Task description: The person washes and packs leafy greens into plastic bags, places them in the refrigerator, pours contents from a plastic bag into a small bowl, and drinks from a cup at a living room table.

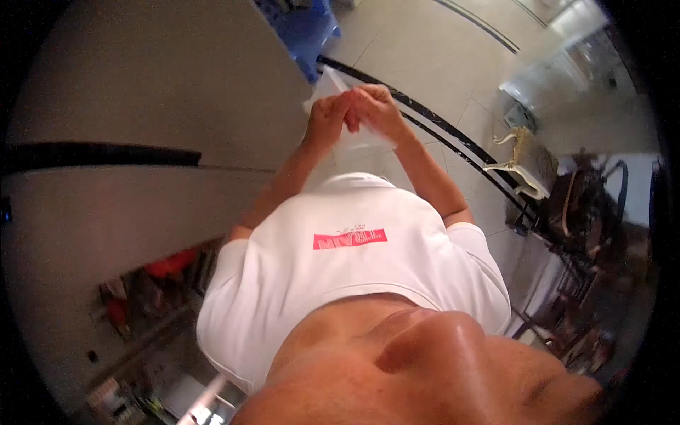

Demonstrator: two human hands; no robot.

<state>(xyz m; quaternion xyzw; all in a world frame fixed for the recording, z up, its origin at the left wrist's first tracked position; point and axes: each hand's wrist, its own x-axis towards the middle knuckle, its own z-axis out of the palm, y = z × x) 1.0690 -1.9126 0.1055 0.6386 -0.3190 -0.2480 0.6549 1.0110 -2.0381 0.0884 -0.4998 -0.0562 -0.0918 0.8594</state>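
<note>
Both of my hands meet in front of my chest, fingers close together. My left hand (327,122) is closed on a thin, translucent white plastic bag (328,83), whose corner sticks up beyond the fingers. My right hand (379,112) is closed on the same bag and touches the left fingertips. More of the filmy plastic hangs below the hands, blurred. What may lie inside the bag, I cannot make out.
A blue plastic stool (304,32) stands at the top. Tiled floor (418,49) with dark stripes runs behind the hands. A large grey panel (156,85) fills the left. To the right are a worn, pale-edged object (528,166) and dark clutter (588,212).
</note>
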